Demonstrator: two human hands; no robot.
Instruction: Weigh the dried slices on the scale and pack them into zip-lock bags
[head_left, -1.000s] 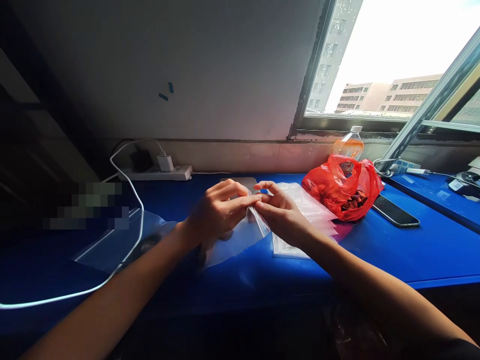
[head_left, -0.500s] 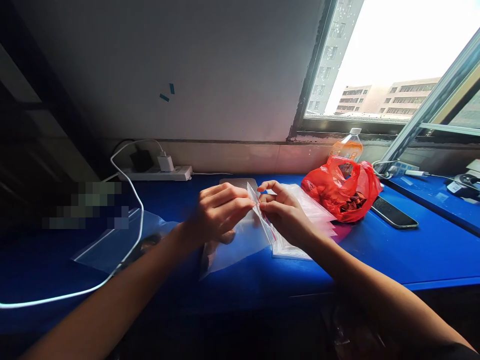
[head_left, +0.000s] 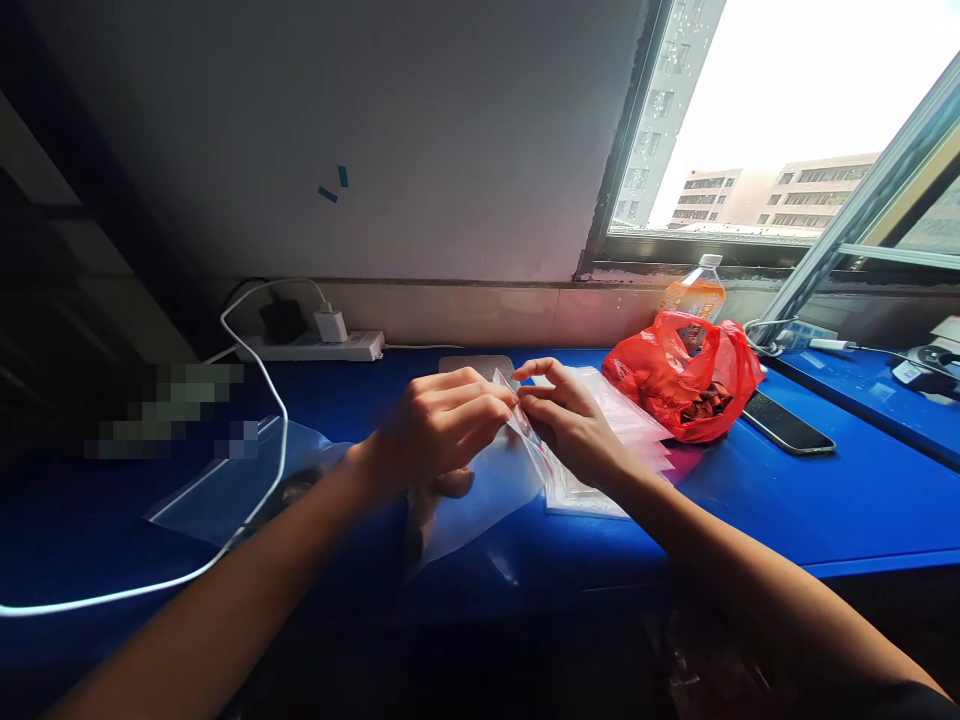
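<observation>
Both hands pinch a clear bag's top edge.
The left hand (head_left: 435,430) and right hand (head_left: 571,425) grip the bag (head_left: 480,490) between them; it hangs over the blue table (head_left: 787,500), left of a bag stack (head_left: 622,425).

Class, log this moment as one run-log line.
left hand: pinching clear zip bag | right hand: pinching same bag's top | stack of bags: beneath

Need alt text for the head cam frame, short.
Both hands, left hand and right hand, pinch the top edge of a clear zip bag over a blue table. A stack of zip bags, a red plastic bag and a phone lie to the right.
</observation>
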